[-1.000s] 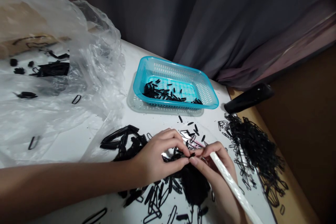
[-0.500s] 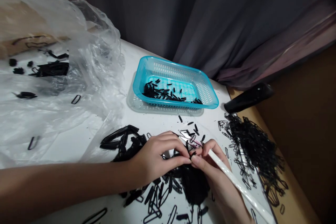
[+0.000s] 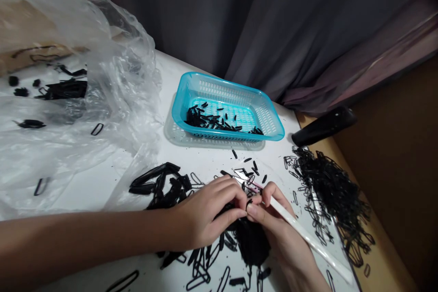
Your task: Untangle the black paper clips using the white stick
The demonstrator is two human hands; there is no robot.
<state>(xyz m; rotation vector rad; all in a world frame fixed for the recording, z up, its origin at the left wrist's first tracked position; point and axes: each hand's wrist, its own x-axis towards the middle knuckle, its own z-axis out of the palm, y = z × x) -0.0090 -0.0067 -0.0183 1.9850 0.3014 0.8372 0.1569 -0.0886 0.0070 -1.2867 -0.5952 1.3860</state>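
My left hand (image 3: 214, 212) has thumb and index finger pinched on a small black rubber piece (image 3: 249, 202), between the two hands. My right hand (image 3: 278, 226) pinches the same piece from the other side. A long white stick-like tool (image 3: 308, 237) lies across the right hand, its upper end by the curled index finger; the working tip is hard to make out. Just beyond the fingertips lies a pointed metal tool with a pink part (image 3: 251, 184), among small black pieces. Under the hands is a heap of black rubber strips and loops (image 3: 253, 242).
A blue perforated basket (image 3: 231, 134) holding small black pieces stands behind the hands. Clear plastic bags (image 3: 126, 77) lie to the left. At right are a pile of thin black loops (image 3: 331, 187) and a black cylindrical object (image 3: 323, 127). A dark curtain (image 3: 191, 18) hangs behind.
My left hand's fingers have curled in more and shifted slightly. Both hands stay together at the small black piece, and the white tool has tilted a little.
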